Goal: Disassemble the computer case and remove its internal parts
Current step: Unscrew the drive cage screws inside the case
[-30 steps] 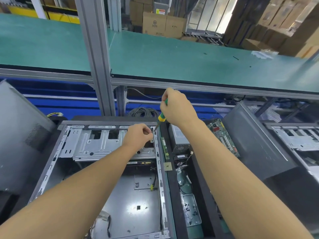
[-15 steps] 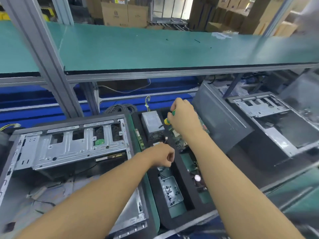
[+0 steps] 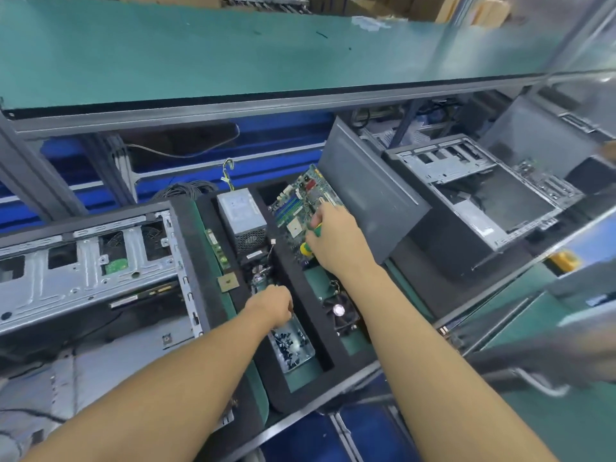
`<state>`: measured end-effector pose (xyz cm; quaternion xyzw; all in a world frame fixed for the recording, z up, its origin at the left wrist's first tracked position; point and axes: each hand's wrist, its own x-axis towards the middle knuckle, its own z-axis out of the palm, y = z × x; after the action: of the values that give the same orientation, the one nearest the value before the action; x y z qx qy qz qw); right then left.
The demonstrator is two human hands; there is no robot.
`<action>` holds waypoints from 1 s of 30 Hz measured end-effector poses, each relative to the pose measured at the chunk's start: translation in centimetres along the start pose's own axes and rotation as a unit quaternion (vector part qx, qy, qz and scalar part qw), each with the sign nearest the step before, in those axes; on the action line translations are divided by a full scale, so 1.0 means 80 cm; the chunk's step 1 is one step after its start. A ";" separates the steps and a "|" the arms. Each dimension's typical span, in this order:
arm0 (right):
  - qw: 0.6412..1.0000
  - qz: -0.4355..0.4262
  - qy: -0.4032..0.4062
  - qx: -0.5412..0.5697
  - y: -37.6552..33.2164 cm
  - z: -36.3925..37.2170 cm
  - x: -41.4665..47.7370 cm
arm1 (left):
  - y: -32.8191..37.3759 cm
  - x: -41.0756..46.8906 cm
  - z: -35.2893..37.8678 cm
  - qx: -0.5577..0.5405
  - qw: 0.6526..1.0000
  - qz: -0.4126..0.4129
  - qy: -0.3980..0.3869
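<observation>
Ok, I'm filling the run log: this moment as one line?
left hand: at metal tray, grip unclear | right hand: holds screwdriver at motherboard | computer case: open

No legible text, brand or number is found. A pale printed label is carried on the top face of the grey metal power supply box [image 3: 240, 211], but its print is too small to be read
</observation>
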<state>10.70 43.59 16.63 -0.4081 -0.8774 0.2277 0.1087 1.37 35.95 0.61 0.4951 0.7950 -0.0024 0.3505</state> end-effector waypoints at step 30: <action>0.969 0.075 -0.170 0.164 0.001 0.284 -0.123 | -0.201 -0.195 -0.030 -0.242 0.871 -0.014 0.426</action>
<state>8.56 29.03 -3.27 -0.4046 -0.8005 0.4421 0.0064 -8.52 16.35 5.67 0.3363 0.8499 0.3964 0.0863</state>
